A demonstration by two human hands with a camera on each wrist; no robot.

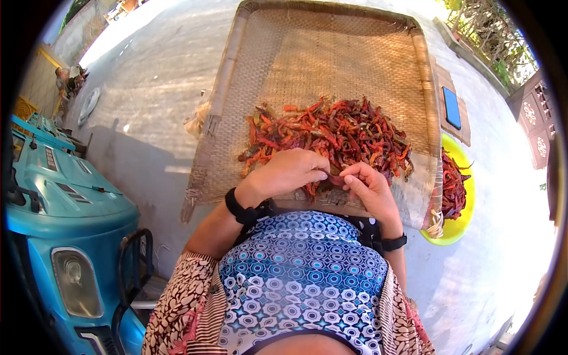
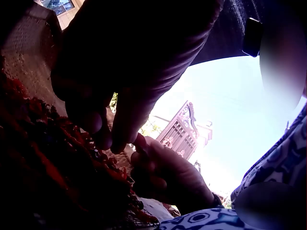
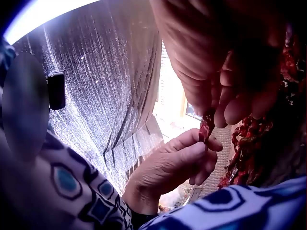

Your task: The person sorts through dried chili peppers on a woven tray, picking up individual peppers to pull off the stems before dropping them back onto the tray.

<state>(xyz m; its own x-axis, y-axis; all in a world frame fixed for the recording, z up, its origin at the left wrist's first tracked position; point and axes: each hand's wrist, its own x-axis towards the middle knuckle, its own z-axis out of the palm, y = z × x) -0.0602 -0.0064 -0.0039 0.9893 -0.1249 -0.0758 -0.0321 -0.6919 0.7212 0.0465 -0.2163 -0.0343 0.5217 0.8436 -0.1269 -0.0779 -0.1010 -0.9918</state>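
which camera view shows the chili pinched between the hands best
The right wrist view: the chili appears larger and clearly red there, lit between both hands. The head view shows it smaller and darker, from above. In the left wrist view, only a dim bit is visible, in shadow.

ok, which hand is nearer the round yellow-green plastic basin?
Right. The right hand is to the basin's left, across the side edge of the rectangular tan woven tray; the left hand is farther left, beyond the right hand.
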